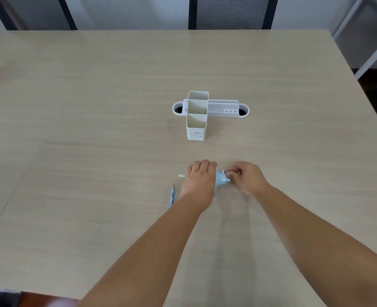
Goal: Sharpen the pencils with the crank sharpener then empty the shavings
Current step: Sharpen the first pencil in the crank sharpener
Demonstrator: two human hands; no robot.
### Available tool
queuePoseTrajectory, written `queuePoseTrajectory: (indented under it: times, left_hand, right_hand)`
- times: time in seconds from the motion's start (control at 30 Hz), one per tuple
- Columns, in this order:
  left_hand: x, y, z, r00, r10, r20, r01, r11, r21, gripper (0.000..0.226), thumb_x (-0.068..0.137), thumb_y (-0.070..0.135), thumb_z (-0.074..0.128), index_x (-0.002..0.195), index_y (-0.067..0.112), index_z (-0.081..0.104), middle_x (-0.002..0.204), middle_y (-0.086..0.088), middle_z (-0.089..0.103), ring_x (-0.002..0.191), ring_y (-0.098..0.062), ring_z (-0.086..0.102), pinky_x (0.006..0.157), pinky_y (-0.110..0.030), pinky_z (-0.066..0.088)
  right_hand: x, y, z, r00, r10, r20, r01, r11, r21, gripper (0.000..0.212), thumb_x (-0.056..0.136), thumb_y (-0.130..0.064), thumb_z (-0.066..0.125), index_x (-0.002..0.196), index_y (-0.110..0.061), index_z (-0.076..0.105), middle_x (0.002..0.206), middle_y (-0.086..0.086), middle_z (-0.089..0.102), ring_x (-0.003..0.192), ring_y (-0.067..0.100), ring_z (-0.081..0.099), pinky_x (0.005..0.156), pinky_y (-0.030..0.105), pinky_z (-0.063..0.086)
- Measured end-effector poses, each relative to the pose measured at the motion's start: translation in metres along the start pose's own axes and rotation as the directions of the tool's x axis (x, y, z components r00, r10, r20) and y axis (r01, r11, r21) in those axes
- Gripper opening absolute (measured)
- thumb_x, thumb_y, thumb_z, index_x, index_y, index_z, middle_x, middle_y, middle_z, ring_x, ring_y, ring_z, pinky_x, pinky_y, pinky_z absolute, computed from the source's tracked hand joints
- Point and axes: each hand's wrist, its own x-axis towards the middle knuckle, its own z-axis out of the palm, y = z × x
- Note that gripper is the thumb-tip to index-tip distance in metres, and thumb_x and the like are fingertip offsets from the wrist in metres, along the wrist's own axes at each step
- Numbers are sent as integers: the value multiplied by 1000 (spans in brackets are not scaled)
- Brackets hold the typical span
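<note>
A light blue crank sharpener (220, 178) stands on the table in front of me. My left hand (199, 179) lies over its body, fingers curled round it, hiding most of it. My right hand (246, 177) pinches the crank handle (227, 173) at the sharpener's right end. The metal end of a pencil (181, 175) sticks out to the left of my left hand. A second, blue pencil (172, 195) lies on the table just left of my left wrist, its point facing away from me.
A white pen holder (197, 127) with three compartments stands further back, in front of a white cable tray (224, 108) set into the wooden table (94, 129). Chairs (232, 12) stand past the far edge.
</note>
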Motion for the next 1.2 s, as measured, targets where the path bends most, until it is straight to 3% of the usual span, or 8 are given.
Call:
queuePoseTrajectory:
  times: [0.13, 0.37, 0.47, 0.6, 0.73, 0.83, 1.03, 1.2]
  left_hand:
    - [0, -1, 1, 1000, 9, -3, -9, 1000, 20, 75, 72, 18, 75, 135, 12, 36, 129, -7, 43, 120, -29, 38, 107, -35, 26]
    - [1, 2, 2, 999, 22, -41, -20, 998, 61, 69, 68, 18, 77, 127, 12, 42, 122, -7, 46, 113, -30, 44, 102, -36, 32]
    - [1, 2, 1, 999, 11, -43, -9, 999, 45, 69, 67, 16, 77, 127, 14, 43, 122, -6, 47, 113, -29, 43, 103, -36, 32]
    - [-4, 0, 5, 997, 39, -63, -34, 997, 75, 72, 61, 14, 81, 123, 16, 45, 120, -4, 49, 112, -28, 46, 101, -36, 34]
    - [-3, -3, 3, 999, 7, -42, -5, 999, 46, 72, 63, 13, 80, 125, 17, 43, 122, -2, 47, 113, -27, 43, 102, -34, 32]
    - [-3, 1, 8, 999, 39, -7, -39, 998, 40, 71, 65, 14, 78, 125, 16, 41, 122, -2, 45, 114, -27, 40, 102, -34, 31]
    - [2, 2, 2, 999, 32, -20, -31, 998, 58, 67, 67, 18, 78, 123, 15, 42, 120, -4, 45, 109, -28, 41, 99, -34, 31]
    - [4, 2, 3, 1000, -5, -28, 5, 1000, 17, 68, 66, 18, 77, 124, 16, 42, 120, -3, 45, 110, -27, 41, 100, -34, 31]
  right_hand:
    - [-54, 10, 8, 984, -68, 164, 70, 997, -9, 9, 82, -16, 65, 74, -17, 66, 64, -11, 57, 62, 11, 52, 62, 23, 38]
    - [-27, -13, -14, 954, -142, -263, 176, 978, 109, 9, 83, -17, 68, 87, -10, 71, 78, 0, 66, 75, 16, 58, 69, 15, 42]
    - [-1, -2, -3, 978, -109, -178, 109, 994, -11, 13, 84, -17, 65, 85, -5, 69, 82, 10, 69, 84, 27, 59, 75, 30, 43]
    - [-12, 11, 14, 983, -43, -177, 43, 999, -1, 11, 84, -17, 63, 81, -8, 68, 77, 10, 68, 78, 23, 54, 67, 26, 32]
    - [-41, 9, 25, 996, -66, 60, 72, 994, -88, 17, 85, -19, 61, 74, -8, 65, 69, 6, 64, 72, 24, 57, 63, 30, 39]
    - [-81, 9, 16, 993, -75, 93, 74, 997, 9, 15, 85, -20, 63, 70, -21, 61, 67, -7, 59, 62, 3, 51, 58, 14, 38]
    - [-34, -12, -15, 956, -140, -257, 162, 985, 66, 5, 83, -18, 66, 81, -15, 69, 75, -5, 66, 71, 10, 54, 65, 18, 39]
    - [-17, 6, 8, 998, -46, 31, 50, 991, -127, 10, 81, -14, 61, 77, -10, 68, 76, 7, 69, 73, 25, 61, 64, 27, 40]
